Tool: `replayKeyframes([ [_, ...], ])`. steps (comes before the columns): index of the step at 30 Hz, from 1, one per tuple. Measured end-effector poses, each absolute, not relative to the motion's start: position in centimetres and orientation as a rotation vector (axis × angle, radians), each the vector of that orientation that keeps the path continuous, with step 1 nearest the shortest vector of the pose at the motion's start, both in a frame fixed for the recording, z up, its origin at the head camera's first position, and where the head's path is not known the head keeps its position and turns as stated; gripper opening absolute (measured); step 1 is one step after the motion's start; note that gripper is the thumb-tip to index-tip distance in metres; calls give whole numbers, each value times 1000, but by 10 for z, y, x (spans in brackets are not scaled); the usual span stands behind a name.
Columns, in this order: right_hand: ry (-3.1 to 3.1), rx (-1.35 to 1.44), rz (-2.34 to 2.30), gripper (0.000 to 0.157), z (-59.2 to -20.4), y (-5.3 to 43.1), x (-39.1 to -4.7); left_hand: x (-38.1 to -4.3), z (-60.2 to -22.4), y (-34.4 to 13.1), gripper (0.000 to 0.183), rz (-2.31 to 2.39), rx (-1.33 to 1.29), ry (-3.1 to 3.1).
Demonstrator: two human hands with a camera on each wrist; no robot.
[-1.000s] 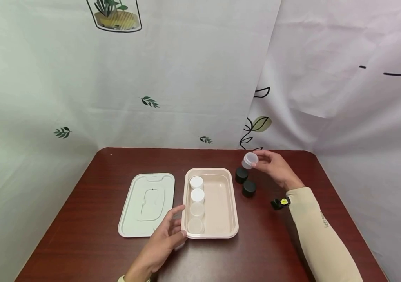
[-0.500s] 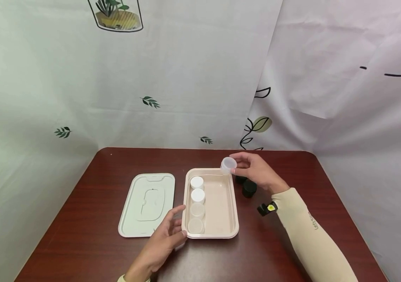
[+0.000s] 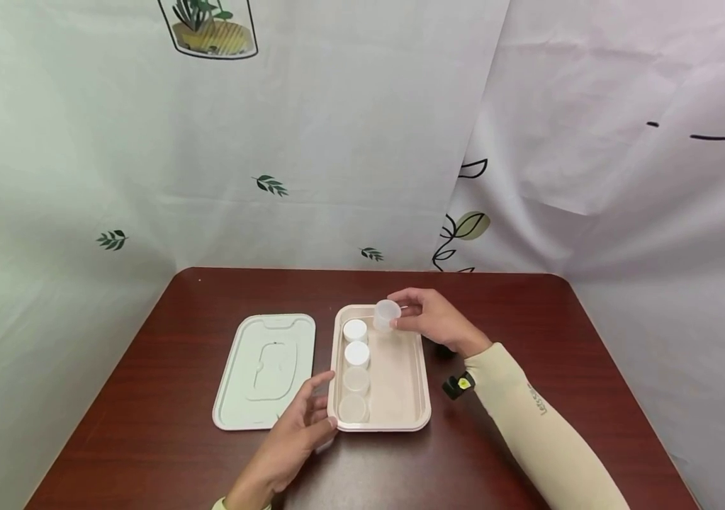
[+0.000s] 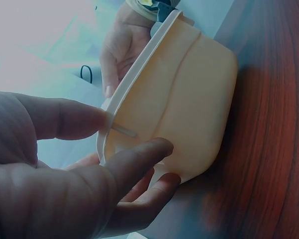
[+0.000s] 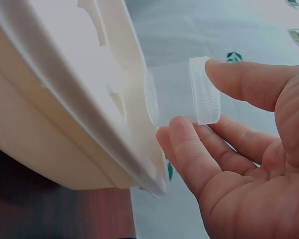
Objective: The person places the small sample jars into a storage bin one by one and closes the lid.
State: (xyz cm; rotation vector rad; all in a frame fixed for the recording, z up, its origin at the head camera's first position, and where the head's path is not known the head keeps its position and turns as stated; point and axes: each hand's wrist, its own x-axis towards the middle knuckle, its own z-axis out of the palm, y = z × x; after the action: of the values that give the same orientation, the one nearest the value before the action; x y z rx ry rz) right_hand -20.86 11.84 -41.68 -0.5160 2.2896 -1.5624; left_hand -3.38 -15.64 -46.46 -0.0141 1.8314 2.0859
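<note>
My right hand (image 3: 435, 322) pinches a small translucent jar (image 3: 387, 314) with a ribbed screw lid (image 5: 206, 94), over the far right part of a beige rectangular tub (image 3: 400, 397). In the right wrist view the thumb presses the lid and fingertips touch the jar's side. Along the tub's left side stands a row of similar jars: two with bright white tops (image 3: 356, 354) at the back, two translucent ones (image 3: 353, 409) in front. My left hand (image 3: 295, 432) rests against the tub's near left corner, with fingertips on its rim and outer wall in the left wrist view.
A pale flat lid (image 3: 266, 375) lies left of the tub on the dark red table (image 3: 164, 397). Right of the tub, a black round thing (image 3: 444, 352) shows partly under my right wrist. A printed white cloth (image 3: 336, 127) hangs behind the table.
My right hand has carried the translucent jar left, from beyond the two black round things to over the tub. It now hides most of those black things. My left hand stays put.
</note>
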Motion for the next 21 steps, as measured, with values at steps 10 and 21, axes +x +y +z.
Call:
replayKeyframes([
  [10, 2365, -533, -1467, 47, -422, 105, -209, -32, -466, -157, 77, 2090, -23, 1828],
  [21, 2528, -493, -1268, 45, -424, 92, -209, -32, -465, -158, 77, 2091, -10, 1830],
])
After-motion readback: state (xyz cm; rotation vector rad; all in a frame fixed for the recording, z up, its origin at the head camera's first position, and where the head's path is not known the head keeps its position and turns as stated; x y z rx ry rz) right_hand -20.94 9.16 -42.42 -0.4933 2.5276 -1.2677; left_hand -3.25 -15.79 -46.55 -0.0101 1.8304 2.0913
